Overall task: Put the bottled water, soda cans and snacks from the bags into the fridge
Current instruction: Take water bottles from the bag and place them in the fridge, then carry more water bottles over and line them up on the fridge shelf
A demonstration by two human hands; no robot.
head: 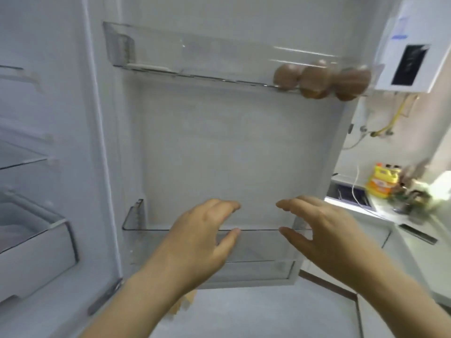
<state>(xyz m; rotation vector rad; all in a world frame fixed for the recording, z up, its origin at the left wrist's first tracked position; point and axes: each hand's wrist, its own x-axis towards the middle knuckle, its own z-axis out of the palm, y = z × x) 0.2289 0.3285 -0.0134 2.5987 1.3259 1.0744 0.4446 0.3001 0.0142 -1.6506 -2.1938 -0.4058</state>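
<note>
The fridge door [219,147] stands open in front of me, showing its white inner side. A clear lower door bin [139,225] holds nothing that I can see. My left hand [200,237] and my right hand [317,232] hover side by side in front of that bin, fingers relaxed and apart, holding nothing. A clear upper door bin [170,54] carries three brown eggs [314,80] at its right end. No bottled water, cans or bags are in view, apart from yellow-orange packets [382,181] on the counter at the right.
At the left are the fridge's glass shelves [22,162] and a white drawer [36,254]. A white wall heater [415,52] with a yellow hose hangs at the upper right. A white counter [415,230] with blurred clutter runs along the right. Grey floor [244,313] lies below.
</note>
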